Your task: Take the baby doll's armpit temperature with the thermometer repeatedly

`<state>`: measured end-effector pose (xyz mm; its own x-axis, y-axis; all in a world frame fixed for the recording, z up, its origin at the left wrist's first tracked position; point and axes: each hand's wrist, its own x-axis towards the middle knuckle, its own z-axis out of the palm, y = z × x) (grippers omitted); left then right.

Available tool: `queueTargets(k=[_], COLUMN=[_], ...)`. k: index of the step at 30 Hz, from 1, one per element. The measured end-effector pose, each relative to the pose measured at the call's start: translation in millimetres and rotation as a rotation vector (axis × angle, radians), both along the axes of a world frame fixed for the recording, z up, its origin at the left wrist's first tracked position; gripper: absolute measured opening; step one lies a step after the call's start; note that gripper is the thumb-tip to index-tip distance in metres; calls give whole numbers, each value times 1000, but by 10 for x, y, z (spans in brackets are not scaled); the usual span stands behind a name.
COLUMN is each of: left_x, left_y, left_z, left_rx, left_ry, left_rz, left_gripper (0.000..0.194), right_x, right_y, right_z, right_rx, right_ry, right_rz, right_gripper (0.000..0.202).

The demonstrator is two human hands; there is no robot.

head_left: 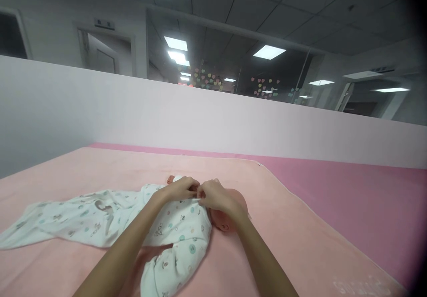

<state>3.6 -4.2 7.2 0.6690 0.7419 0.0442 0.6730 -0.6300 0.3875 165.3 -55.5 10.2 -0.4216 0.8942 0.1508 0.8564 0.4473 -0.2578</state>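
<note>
A baby doll lies on its back on a pink sheet, its head (pixel 233 208) to the right. It wears a white printed garment (pixel 176 225), whose lower part spreads out to the left. Over the doll's upper chest, my left hand (pixel 187 187) has its fingers curled at the garment's neck edge. My right hand (pixel 213 194) pinches that same edge beside it, close to the doll's chin, and partly covers the face. The fingertips of both hands nearly meet. One small doll hand (pixel 170 180) shows beyond my left wrist.
The pink sheet (pixel 293 243) lies over a darker pink mat (pixel 350 190). A low white wall (pixel 213 119) runs along the far side. Behind it are a glass partition with heart stickers, a doorway and ceiling lights.
</note>
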Motion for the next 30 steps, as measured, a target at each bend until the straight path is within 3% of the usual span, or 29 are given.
queueTargets(k=[6,19,25,30], left_x=[-1,-50,-112,-49], left_y=[-59,3,-30,-61], left_z=[23,14,135,94], left_rx=[-76,-213,-300,-233], left_ry=[-73,-68,-1,32], left_rz=[-65,-63,-91,-97], left_gripper=[19,27,42,52], right_x=[-6,50,74,85], right_y=[-10,78,104,140], right_z=[-14,-102,-92,-136], right_rx=[-80,70,35,2], right_ry=[10,16,-13,0], right_rz=[30,85,132,136], right_gripper=[24,15,13,10])
